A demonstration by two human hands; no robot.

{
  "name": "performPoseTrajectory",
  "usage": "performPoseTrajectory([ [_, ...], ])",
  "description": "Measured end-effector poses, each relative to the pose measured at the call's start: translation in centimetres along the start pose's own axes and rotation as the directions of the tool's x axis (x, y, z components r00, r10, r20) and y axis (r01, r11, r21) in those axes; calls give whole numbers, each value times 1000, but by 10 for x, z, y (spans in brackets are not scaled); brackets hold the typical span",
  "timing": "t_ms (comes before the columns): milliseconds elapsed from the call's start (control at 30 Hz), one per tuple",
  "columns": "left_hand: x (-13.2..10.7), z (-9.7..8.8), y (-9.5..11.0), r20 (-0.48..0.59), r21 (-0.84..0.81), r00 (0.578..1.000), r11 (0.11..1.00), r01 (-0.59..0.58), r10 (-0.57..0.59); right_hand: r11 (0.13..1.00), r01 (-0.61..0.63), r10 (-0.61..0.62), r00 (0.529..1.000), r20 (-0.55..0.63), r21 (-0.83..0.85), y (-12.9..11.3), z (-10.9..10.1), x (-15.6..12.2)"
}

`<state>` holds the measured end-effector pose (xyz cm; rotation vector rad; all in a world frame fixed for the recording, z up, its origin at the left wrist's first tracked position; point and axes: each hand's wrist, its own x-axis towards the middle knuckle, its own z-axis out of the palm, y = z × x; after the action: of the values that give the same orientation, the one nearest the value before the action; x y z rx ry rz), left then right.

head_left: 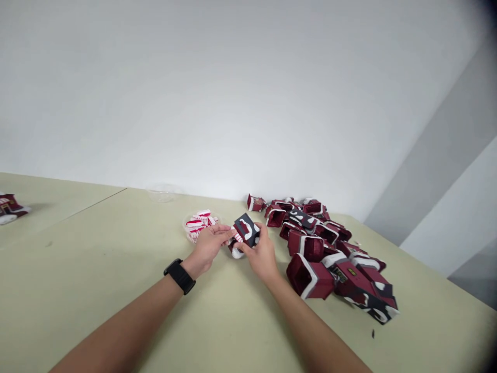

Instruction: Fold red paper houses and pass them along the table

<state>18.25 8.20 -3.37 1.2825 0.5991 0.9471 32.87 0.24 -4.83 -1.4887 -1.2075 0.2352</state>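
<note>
A miniature house (244, 228) with a dark, snow-patched roof and dark red walls is tilted in my right hand (263, 254), whose fingers and thumb grip its right side. My left hand (210, 245), with a black watch on its wrist, pinches a small red-and-white striped piece (237, 237) against the front of the house. Whether that piece is attached cannot be seen. Just behind my left hand stands a clear round tub (186, 228) holding several more striped pieces (200, 220).
To the right lies a pile of dark red miniature houses (310, 246), several with their hollow bases showing. Another house (11, 207) sits at the far left. A clear plastic lid or dish (163, 191) lies near the wall. A tiny dark bit (373, 334) rests on the table (97, 280).
</note>
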Motion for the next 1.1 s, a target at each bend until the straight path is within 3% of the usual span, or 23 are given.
performPoseTrajectory([
  [267, 1, -2, 2, 24, 28, 999, 999, -42, 41, 1000, 29, -29, 999, 38, -3, -3, -5, 1],
  [333, 1, -4, 3, 20, 141, 997, 987, -71, 69, 1000, 8, -10, 997, 73, 24, -4, -8, 2],
  [433, 3, -9, 10, -23, 419, 967, 880, -222, 254, 976, -58, 22, 985, 171, 210, -7, -13, 4],
  [500, 4, -13, 16, 62, 473, 951, 830, -296, 304, 916, -113, 7, 964, 267, 385, -12, -15, 4],
  [567, 4, -16, 21, 210, 384, 957, 884, -268, 200, 853, -180, 3, 940, 341, 489, -19, -16, 2],
  [667, 4, -19, 26, 364, 286, 929, 940, -185, 72, 827, -254, 54, 924, 379, 502, -27, -18, -1],
  [800, -6, -15, 37, 442, 303, 893, 922, -241, 88, 875, -222, 25, 908, 418, 431, -31, -21, -4],
  [967, -46, -18, 53, 323, 411, 934, 866, -284, 154, 886, -157, -76, 878, 472, 436, -31, -23, -7],
  [1100, -100, -48, 49, 187, 482, 977, 858, -179, 99, 915, -117, -80, 884, 460, 385, -30, -21, -11],
])
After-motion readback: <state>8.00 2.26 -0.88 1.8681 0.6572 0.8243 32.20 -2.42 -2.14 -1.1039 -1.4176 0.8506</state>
